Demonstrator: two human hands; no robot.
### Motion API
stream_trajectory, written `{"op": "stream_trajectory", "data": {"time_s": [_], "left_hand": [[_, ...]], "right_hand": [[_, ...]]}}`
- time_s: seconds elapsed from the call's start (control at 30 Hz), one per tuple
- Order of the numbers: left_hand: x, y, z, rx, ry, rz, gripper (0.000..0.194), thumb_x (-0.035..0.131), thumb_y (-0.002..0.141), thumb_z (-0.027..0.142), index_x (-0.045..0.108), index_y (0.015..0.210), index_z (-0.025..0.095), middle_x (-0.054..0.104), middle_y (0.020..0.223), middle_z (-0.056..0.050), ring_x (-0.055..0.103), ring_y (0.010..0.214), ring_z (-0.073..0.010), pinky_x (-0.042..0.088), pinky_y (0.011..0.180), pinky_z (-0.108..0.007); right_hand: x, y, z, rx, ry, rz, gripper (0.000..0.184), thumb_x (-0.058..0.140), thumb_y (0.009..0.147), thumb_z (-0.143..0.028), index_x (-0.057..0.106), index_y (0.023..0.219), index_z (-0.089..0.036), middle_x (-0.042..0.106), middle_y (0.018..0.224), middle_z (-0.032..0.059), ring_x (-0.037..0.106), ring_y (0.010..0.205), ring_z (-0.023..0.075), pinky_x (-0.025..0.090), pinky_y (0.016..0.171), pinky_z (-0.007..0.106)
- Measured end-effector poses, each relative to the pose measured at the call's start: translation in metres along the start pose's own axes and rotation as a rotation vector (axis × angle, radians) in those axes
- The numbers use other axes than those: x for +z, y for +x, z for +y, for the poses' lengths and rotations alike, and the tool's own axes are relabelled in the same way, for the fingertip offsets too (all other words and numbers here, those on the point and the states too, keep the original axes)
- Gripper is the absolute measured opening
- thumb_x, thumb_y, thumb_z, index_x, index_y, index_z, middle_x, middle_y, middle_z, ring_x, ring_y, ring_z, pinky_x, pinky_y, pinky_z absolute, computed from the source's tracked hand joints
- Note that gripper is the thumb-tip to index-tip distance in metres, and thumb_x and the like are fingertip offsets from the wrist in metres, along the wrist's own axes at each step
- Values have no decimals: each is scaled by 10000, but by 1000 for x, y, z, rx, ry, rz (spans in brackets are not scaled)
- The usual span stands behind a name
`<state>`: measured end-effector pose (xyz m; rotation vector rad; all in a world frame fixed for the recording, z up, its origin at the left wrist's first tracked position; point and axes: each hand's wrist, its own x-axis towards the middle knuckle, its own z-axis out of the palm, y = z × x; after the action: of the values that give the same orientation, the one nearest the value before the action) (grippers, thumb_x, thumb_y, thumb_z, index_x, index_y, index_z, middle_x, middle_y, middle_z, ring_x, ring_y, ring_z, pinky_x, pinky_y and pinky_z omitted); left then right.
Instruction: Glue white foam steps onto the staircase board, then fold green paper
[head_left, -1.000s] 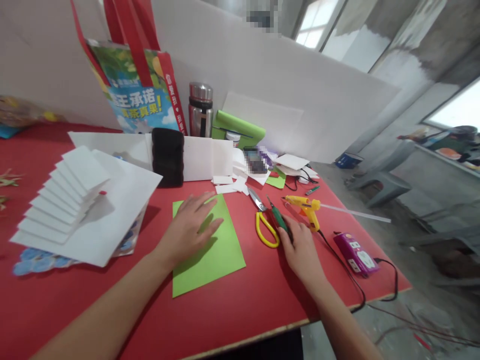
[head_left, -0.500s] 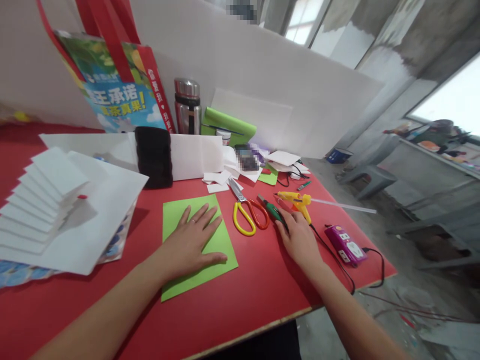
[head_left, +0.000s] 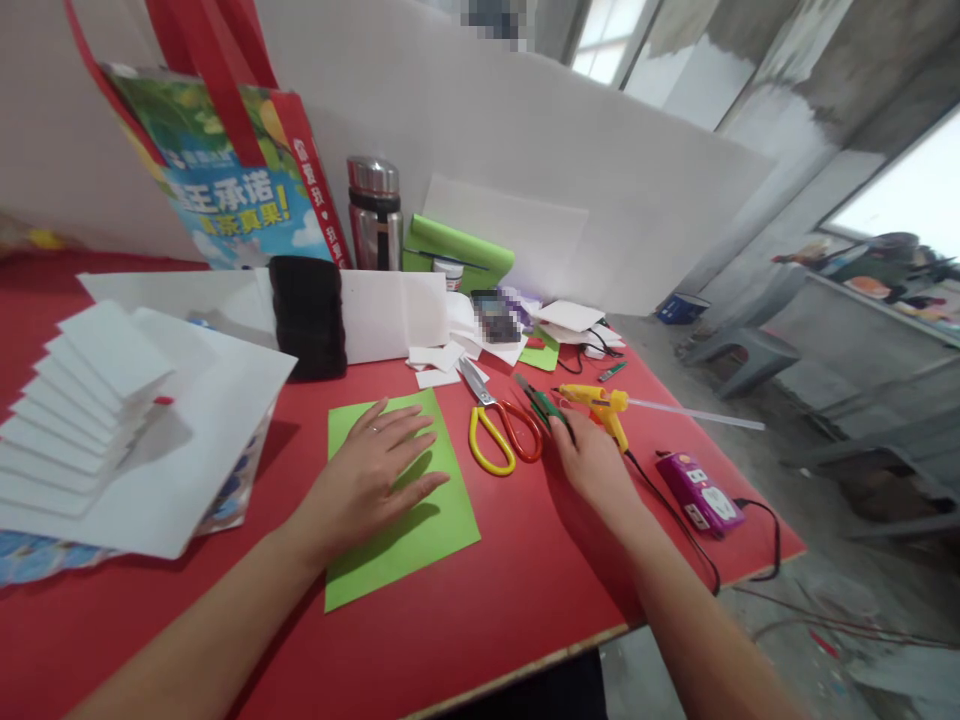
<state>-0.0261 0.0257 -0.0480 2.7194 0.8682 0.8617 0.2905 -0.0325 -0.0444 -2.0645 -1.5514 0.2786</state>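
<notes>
My left hand [head_left: 379,465] hovers just over a sheet of green paper [head_left: 409,545], its fingers stretched out and holding nothing. A shadow falls on the paper under it. At the right, my right hand [head_left: 592,455] is closed round the green handle of a utility knife [head_left: 541,400], whose tip points away toward the far left. Between the two hands lies a pair of scissors [head_left: 491,410] with one yellow and one red handle loop. Just beyond the right hand rests a yellow glue gun [head_left: 596,398] with a clear glue stick in its back.
A purple power strip [head_left: 701,490] sits near the right edge of the red table [head_left: 525,570]. White paper pieces [head_left: 67,410] are fanned out at the left. Behind stand a black object [head_left: 307,318], a steel thermos [head_left: 373,215] and a shopping bag [head_left: 232,190].
My left hand has risen off the green paper and shifted slightly left. My right hand has closed round the utility knife, which has moved only a little.
</notes>
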Motion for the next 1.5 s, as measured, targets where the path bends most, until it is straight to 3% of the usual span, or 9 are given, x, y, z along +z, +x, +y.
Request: {"op": "stream_trajectory", "data": {"time_s": [0.2,0.5,0.6,0.8,0.87,1.03,1.2,1.37,1.5], "left_hand": [[0,1,3,6,-4,12,341,609,1011,454,801,1134,200,782,1251,-128,656,1299,-339,393,1206,-621],[1,0,0,13,-48,-21,297,601,1023,414,796,1123,214,795,1225,-102,661,1293,-319,350,1235,-618],[1,0,1,42,-35,-13,295,586,1034,397,790,1115,199,795,1217,-105,667,1280,-315,362,1228,-614],[0,2,3,103,-19,-34,332,527,1064,391,770,1146,180,782,1226,-132,688,1229,-316,427,1174,-605],[0,3,4,121,-31,-70,328,543,1058,402,760,1160,177,777,1229,-134,695,1211,-316,430,1171,-604],[-2,4,8,155,-52,-123,332,538,1062,409,753,1145,170,786,1180,-124,716,1158,-296,437,1168,-578],[-5,4,5,107,-90,-136,343,506,1078,402,765,1097,179,800,1133,-114,748,1072,-261,469,1138,-540],[-3,0,-1,56,-147,-122,270,576,1049,364,780,1115,200,798,1181,-103,742,1132,-266,465,1153,-540],[2,0,-1,60,-189,-82,258,613,1026,343,785,1137,185,783,1229,-132,727,1172,-286,518,1099,-507]], "right_hand": [[-9,-13,-7,362,1068,-106,498,817,767,-645,625,745,-187,504,629,-35,418,511,95,298,462,225],[-7,-8,-34,439,1303,-305,255,747,656,-317,733,827,-128,555,670,-4,467,541,97,332,471,215],[-8,3,-43,323,1220,-372,260,619,604,-239,688,840,-156,604,736,23,487,586,127,383,527,254],[1,57,-78,-245,256,-326,291,512,716,-139,683,949,-173,690,872,59,591,775,219,424,691,330],[13,82,-93,-517,-84,-279,332,530,790,-96,726,1049,-167,727,1026,102,614,954,262,421,827,375],[60,132,-123,-748,-324,-241,470,474,954,-61,724,1314,-231,717,1212,140,521,1212,318,289,1034,495],[83,143,-132,-791,-372,-198,455,567,992,-168,645,1438,-217,656,1354,169,460,1288,346,264,1081,519],[53,108,-125,-595,-216,-57,438,576,1011,-219,610,1442,-149,650,1341,190,563,1201,322,413,971,427],[31,61,-120,-363,-42,-284,353,538,1037,-288,611,1357,-158,756,1017,118,681,893,260,458,782,345]]}}
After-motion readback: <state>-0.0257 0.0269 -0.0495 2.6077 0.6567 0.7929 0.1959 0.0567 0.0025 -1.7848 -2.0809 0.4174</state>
